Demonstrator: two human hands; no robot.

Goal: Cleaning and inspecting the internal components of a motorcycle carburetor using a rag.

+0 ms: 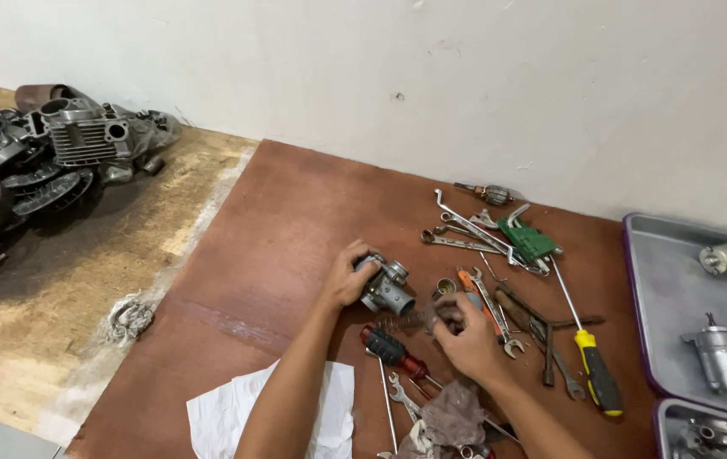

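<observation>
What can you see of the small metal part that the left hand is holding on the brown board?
The metal part is a small grey casting, dull and worn, resembling a carburetor body. It has a round barrel end that faces the camera and smaller fittings on top. It sits low over the brown board, tilted. The left hand grips its left side. The right hand is close but apart from it.

- Bright, even light all over, nothing dim.
- White wall (465, 76) evenly lit, no glare.
- Soft, short shadows under the scattered tools (499, 246) on the brown board (278, 246).
- Engine parts (49, 161) top left sit darker, detail murky.
- Slight softness on the right hand (469, 340); edges bend a little.
</observation>
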